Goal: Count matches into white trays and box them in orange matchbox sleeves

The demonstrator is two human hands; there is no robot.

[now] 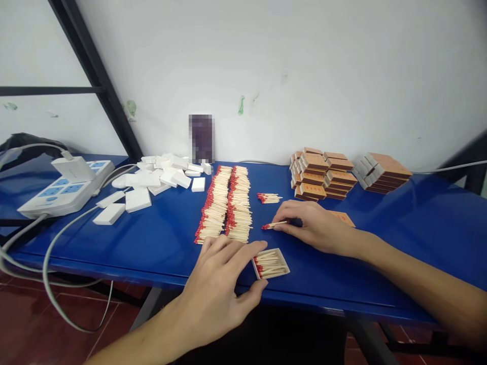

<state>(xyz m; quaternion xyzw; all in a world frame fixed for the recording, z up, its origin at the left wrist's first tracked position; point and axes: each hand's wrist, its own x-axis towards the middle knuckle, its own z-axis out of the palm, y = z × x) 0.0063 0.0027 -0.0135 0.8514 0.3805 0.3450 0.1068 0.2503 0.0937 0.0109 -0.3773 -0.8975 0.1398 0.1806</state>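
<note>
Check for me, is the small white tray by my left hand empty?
No, red-tipped matches lie inside the small white tray beside the left hand.

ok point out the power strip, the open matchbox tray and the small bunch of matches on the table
Power strip [60, 190], head view: its top face
Open matchbox tray [275, 275], head view: its near rim
Small bunch of matches [271, 198], head view: the sticks, mid-bunch
</note>
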